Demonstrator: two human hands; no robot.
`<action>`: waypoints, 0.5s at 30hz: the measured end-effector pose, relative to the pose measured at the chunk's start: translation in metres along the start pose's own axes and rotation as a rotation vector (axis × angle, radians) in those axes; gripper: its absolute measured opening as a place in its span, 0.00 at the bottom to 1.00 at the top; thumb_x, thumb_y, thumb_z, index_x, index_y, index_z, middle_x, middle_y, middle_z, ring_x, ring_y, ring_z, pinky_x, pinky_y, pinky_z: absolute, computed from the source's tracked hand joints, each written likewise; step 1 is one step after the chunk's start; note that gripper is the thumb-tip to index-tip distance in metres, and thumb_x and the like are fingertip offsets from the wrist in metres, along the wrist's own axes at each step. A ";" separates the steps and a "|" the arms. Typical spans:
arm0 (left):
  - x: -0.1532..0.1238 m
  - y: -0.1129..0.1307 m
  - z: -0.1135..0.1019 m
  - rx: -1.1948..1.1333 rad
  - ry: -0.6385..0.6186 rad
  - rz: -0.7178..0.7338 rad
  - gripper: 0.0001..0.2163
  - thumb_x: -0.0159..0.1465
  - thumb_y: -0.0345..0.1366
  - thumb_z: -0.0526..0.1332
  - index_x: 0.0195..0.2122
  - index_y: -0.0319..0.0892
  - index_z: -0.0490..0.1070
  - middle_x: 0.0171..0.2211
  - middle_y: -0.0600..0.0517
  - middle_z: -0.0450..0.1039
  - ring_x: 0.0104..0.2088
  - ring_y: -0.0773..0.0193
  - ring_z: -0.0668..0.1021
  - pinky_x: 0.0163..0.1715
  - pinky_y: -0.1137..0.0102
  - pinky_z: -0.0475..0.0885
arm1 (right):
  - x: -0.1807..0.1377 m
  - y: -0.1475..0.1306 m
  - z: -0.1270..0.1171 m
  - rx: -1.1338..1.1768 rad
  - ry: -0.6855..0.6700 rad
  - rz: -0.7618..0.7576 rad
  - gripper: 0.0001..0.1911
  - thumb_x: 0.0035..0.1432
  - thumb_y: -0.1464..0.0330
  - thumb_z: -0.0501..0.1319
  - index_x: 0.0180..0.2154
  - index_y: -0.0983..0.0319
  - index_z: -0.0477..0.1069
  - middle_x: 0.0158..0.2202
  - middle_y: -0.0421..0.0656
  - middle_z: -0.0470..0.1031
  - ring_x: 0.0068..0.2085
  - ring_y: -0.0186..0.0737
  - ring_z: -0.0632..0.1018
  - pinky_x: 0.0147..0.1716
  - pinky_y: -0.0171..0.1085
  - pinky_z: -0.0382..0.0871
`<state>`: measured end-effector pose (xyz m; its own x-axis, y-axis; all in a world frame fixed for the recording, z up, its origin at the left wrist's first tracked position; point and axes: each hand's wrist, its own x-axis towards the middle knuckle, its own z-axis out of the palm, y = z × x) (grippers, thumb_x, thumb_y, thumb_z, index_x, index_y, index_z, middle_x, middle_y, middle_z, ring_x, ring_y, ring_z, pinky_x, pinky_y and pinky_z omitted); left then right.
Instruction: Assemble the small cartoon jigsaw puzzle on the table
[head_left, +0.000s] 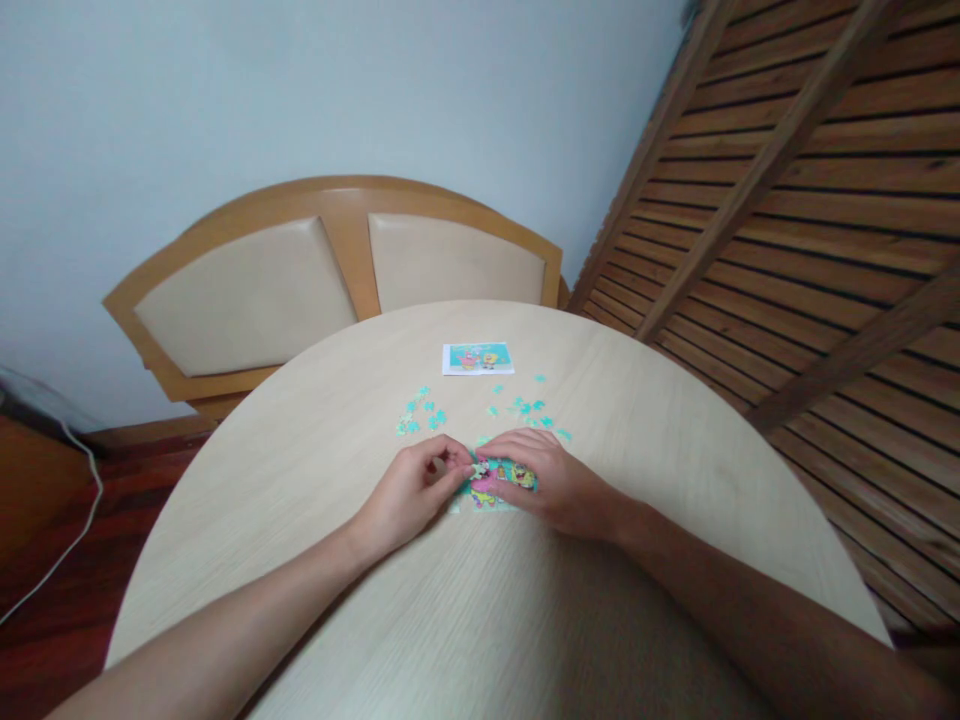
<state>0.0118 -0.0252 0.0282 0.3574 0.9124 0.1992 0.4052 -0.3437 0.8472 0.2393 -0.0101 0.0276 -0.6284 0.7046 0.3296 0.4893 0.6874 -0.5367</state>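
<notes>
A partly assembled jigsaw puzzle [484,494] with pink, yellow and teal cartoon figures lies on the round table in front of me. At its upper left edge my left hand [421,487] pinches a small pale puzzle piece [477,470] between thumb and index finger. My right hand [551,482] rests over the right part of the puzzle, thumb and fingers apart, touching it and hiding some of it. Its fingertips reach toward the pinched piece.
Loose teal pieces form one group [428,407] at the left and another [527,406] at the right. Behind them lies a reference picture card [478,359]. A padded wooden bench [349,240] stands beyond the table [315,460], with a slatted wooden panel [787,230] at the right.
</notes>
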 end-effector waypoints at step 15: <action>-0.008 -0.003 0.002 0.524 -0.412 0.483 0.21 0.71 0.45 0.60 0.64 0.51 0.65 0.68 0.45 0.61 0.67 0.49 0.65 0.65 0.51 0.61 | -0.001 0.022 -0.036 0.215 0.083 0.217 0.13 0.63 0.62 0.61 0.42 0.60 0.82 0.44 0.46 0.83 0.46 0.45 0.81 0.50 0.44 0.73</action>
<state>0.0092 -0.0317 0.0237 0.8318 0.5180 0.1996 0.4314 -0.8295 0.3548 0.2721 0.0106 0.0440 -0.4674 0.8488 0.2470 0.4618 0.4727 -0.7505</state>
